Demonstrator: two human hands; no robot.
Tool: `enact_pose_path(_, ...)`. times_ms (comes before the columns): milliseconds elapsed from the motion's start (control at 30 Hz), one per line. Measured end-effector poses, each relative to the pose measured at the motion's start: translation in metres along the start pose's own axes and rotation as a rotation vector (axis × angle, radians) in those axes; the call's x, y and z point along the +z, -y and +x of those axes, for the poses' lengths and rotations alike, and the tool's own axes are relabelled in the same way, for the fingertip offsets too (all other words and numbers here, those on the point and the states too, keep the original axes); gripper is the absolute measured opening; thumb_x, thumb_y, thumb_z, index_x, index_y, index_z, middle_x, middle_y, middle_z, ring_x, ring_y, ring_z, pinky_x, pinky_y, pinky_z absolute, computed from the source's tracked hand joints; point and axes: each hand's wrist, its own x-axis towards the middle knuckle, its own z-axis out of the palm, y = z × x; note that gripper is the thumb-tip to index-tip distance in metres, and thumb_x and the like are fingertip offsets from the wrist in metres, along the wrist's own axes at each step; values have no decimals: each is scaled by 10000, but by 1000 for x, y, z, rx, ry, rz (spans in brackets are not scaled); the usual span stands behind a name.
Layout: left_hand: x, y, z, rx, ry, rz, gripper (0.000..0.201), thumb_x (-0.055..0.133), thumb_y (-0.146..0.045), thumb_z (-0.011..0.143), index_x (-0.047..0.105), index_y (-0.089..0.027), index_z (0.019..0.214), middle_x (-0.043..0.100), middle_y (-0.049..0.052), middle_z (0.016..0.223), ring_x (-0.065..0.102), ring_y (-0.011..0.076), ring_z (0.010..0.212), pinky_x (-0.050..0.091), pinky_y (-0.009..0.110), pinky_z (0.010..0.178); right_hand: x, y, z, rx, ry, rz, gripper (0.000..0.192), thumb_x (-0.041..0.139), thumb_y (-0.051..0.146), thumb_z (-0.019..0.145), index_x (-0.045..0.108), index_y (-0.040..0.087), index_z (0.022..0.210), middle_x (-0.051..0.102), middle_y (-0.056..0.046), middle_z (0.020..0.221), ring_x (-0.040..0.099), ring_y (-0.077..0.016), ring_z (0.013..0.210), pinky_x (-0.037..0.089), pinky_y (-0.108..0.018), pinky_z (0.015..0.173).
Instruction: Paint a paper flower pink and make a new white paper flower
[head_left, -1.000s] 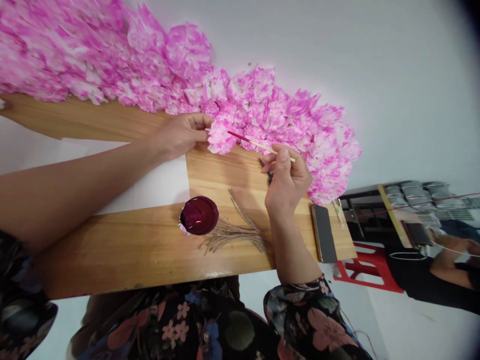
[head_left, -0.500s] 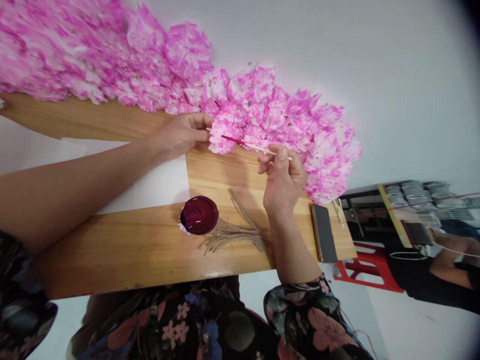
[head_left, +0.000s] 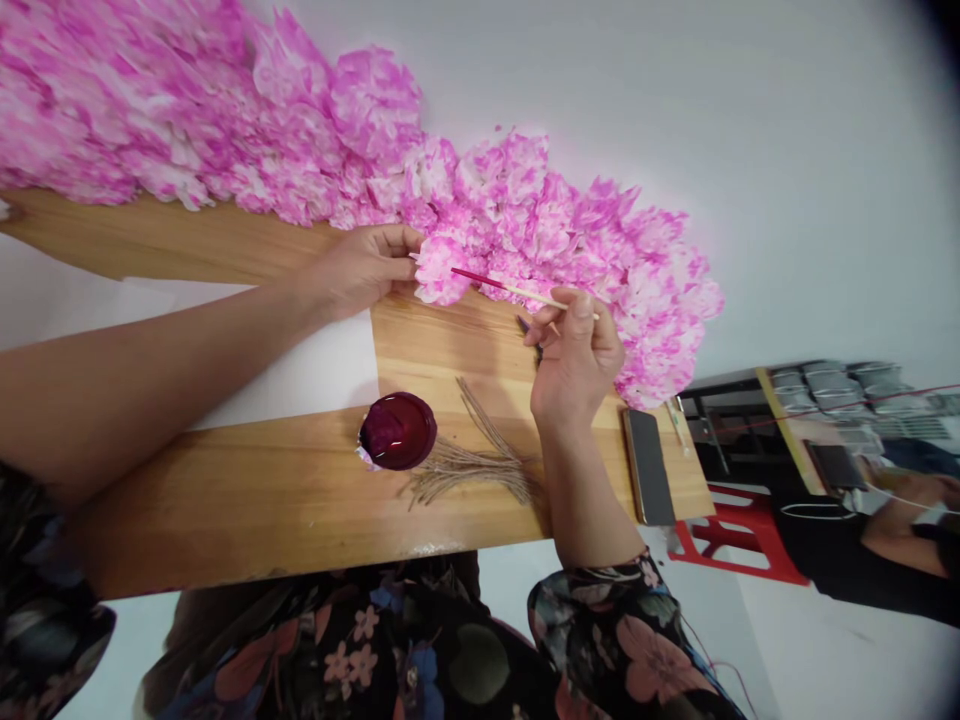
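Partly, the right hand (head_left: 576,360) hides the brush (head_left: 517,290) handle it grips.

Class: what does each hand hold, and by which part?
The right hand pinches a thin brush near its bare wooden end. The left hand grips a pink paper flower at its edge.

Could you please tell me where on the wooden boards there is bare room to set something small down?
The near board is bare left of the dye bowl. The far board is bare left of the left hand. A small patch lies between the bowl and the flower. It is crowded around the sticks, right hand, phone and flower pile.
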Motion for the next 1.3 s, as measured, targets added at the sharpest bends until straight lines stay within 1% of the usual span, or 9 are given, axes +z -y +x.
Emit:
enact_pose_path(133,-1,-1,0,-4,2,38,281,898,-304,840,641,-189,845,675,-26,670,725,206,980,508,334,867,0,-1,0,16,-9,15,419,620,653,992,757,258,971,676,14,789,641,-106,676,531,-244,576)
enact_pose_path(367,-2,-1,0,-6,20,39,320,928,-310,784,630,-206,839,689,-16,691,725,221,993,519,363,889,0,-2,0,33,17,106,364,688,610,971,759,252,959,684,29,773,639,-91,658,524,-233,581)
enact_pose_path(533,-3,1,2,-6,31,44,285,887,-293,838,622,-195,869,671,-24,681,712,201,1023,506,349,908,0,-1,-1,47,28,103,334,683,575,984,765,252,962,682,30,771,616,-85,634,512,-235,573)
enact_pose_path(633,-5,3,3,-2,36,17,255,869,-255,862,625,-186,888,663,-37,685,704,169,961,513,316,874,0,-1,-1,56,58,126,333,690,573,981,772,253,947,657,39,730,594,-80,606,513,-240,581)
enact_pose_path(733,-7,6,5,22,38,-56,230,866,-149,819,648,-176,888,686,-40,731,684,132,791,532,302,805,1,-1,-2,51,86,135,333,713,580,964,780,257,925,650,41,710,593,-83,610,512,-239,587)
enact_pose_path(800,-9,8,6,31,33,-104,217,854,-91,797,676,-175,889,713,-31,777,671,125,738,544,308,788,2,-2,-3,50,95,134,324,722,579,959,787,264,922,657,39,715,601,-87,619,514,-239,586)
enact_pose_path(933,-11,11,8,21,31,-125,202,847,-62,810,715,-185,903,741,-16,817,696,153,799,562,330,834,2,-2,-4,41,108,146,308,722,576,959,790,278,916,657,39,715,605,-95,618,522,-247,583)
enact_pose_path(1100,-11,12,9,46,13,-115,217,847,-26,782,708,-173,860,717,-16,778,716,145,734,584,304,769,3,-3,-4,58,122,133,324,698,585,966,776,275,917,649,32,720,604,-101,626,520,-252,578)
enact_pose_path(1300,-12,13,10,36,3,-137,218,844,-21,788,710,-171,872,703,-9,773,752,175,763,608,331,787,4,-6,-2,122,107,133,333,733,589,929,777,259,921,663,34,726,589,-93,620,493,-237,558)
